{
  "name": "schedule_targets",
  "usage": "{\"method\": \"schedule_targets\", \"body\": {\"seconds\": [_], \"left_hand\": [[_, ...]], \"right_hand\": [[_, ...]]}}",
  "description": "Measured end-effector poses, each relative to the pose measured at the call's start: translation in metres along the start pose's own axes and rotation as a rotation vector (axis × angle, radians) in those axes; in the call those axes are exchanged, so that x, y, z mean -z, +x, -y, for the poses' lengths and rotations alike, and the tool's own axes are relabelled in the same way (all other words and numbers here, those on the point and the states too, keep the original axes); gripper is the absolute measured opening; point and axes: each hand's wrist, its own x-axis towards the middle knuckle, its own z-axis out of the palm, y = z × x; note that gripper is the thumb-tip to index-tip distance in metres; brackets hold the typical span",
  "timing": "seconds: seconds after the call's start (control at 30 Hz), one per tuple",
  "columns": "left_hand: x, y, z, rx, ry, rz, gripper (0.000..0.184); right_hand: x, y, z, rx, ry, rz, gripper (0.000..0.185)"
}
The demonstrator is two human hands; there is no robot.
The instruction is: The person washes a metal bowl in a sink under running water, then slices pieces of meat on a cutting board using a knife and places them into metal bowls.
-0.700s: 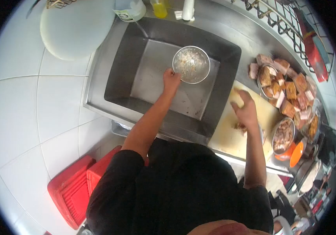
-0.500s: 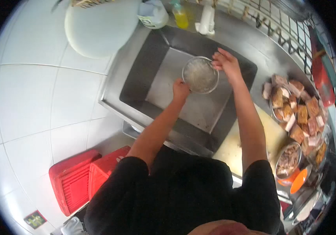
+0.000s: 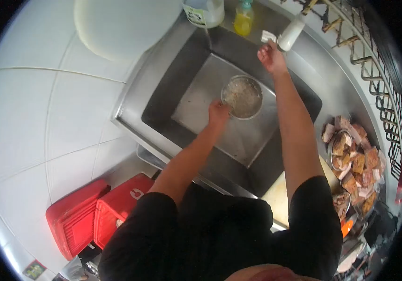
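A round metal bowl [image 3: 243, 97] with cloudy liquid and pale bits in it is in the steel sink [image 3: 196, 100]. My left hand [image 3: 218, 113] is closed on the bowl's near left rim. Whether the bowl rests on the sink floor or hangs just above it, I cannot tell. At the far edge, my right hand [image 3: 272, 57] reaches up to the white tap [image 3: 291, 35]. Its fingers are loosely bent and apart, with one fingertip at the small white tap lever [image 3: 268, 36], seemingly touching it.
A yellow soap bottle [image 3: 243, 19] and a white plastic jug [image 3: 203, 13] stand behind the sink. To the right lie chunks of meat [image 3: 358, 161] and a pale cutting board [image 3: 279, 196]. Red bins [image 3: 119, 206] stand lower left. A wire rack [image 3: 369, 61] hangs upper right.
My right hand has left the bowl's side and moved up to the tap lever. My left hand still grips the bowl, which sits slightly lower in view. The camera view has shifted.
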Motion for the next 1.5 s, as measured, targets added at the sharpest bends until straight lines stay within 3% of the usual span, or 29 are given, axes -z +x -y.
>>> {"method": "schedule_targets", "body": {"seconds": [0.1,0.23,0.33,0.37,0.47,0.5,0.57,0.67,0.7,0.77,0.83,0.9,0.97,1.07,1.17,1.23,1.3,1.37,1.43,1.5], "left_hand": [[0.002,0.013,0.009,-0.018,-0.016,0.023,0.008],[0.002,0.020,-0.014,-0.061,-0.098,0.008,0.004],[0.003,0.027,-0.018,-0.103,-0.055,-0.027,0.005],[0.003,0.033,-0.018,-0.118,-0.022,-0.029,0.006],[-0.003,0.043,-0.017,-0.131,-0.051,-0.028,0.007],[-0.003,0.048,-0.013,-0.130,-0.049,-0.025,0.006],[-0.004,0.061,0.005,-0.128,-0.047,-0.017,0.006],[0.000,0.079,0.036,-0.082,-0.134,0.036,0.007],[0.001,0.076,0.034,-0.109,0.047,0.005,0.008],[0.007,0.068,0.020,-0.181,0.403,-0.070,0.008],[0.011,0.078,0.032,-0.099,0.284,-0.034,0.009],[0.022,0.087,0.039,-0.056,0.248,-0.042,0.010],[0.033,0.086,0.042,-0.040,0.294,-0.093,0.009],[0.047,0.086,0.052,-0.116,0.345,-0.166,0.011],[0.061,0.057,0.009,-0.002,0.184,-0.107,0.011],[0.068,0.053,0.006,-0.145,0.296,-0.180,0.011],[0.073,0.049,0.005,-0.176,0.275,-0.190,0.010],[0.071,0.047,-0.002,-0.106,0.108,-0.140,0.009],[0.076,0.047,-0.007,-0.151,0.117,-0.136,0.008],[0.081,0.052,0.001,-0.153,0.015,-0.104,0.007]], "right_hand": [[-0.044,-0.009,-0.005,0.074,-0.036,-0.138,0.025],[-0.040,0.012,-0.003,0.046,0.039,-0.105,0.028],[-0.064,0.005,-0.003,0.169,-0.222,-0.400,0.035],[-0.051,0.017,-0.005,0.202,-0.134,-0.460,0.040],[-0.057,-0.026,-0.005,0.072,-0.380,-0.287,0.036],[-0.034,-0.031,-0.012,-0.034,-0.327,-0.192,0.026],[-0.015,-0.065,-0.048,-0.096,-0.183,-0.085,0.034],[-0.014,-0.115,-0.106,-0.095,-0.062,-0.269,0.027],[-0.011,-0.121,-0.123,-0.116,-0.187,-0.337,0.025],[-0.010,-0.110,-0.142,-0.172,-0.816,-0.417,0.025],[-0.050,-0.092,-0.140,0.162,-1.236,-0.353,0.029],[-0.126,-0.058,-0.123,0.668,-1.326,-0.214,0.027],[-0.207,-0.022,-0.091,0.861,-1.519,-0.147,0.028],[-0.265,0.086,-0.060,0.864,-1.854,-0.061,0.041],[-0.231,0.214,-0.061,0.861,-2.055,0.076,0.049],[-0.227,0.247,-0.067,0.735,-2.305,0.080,0.053],[-0.236,0.270,-0.053,0.375,-2.342,0.303,0.051],[-0.237,0.273,-0.051,0.319,-2.381,0.230,0.047],[-0.240,0.245,-0.081,0.559,-2.416,-0.113,0.041],[-0.233,0.218,-0.071,0.737,-1.951,-0.072,0.030]]}}
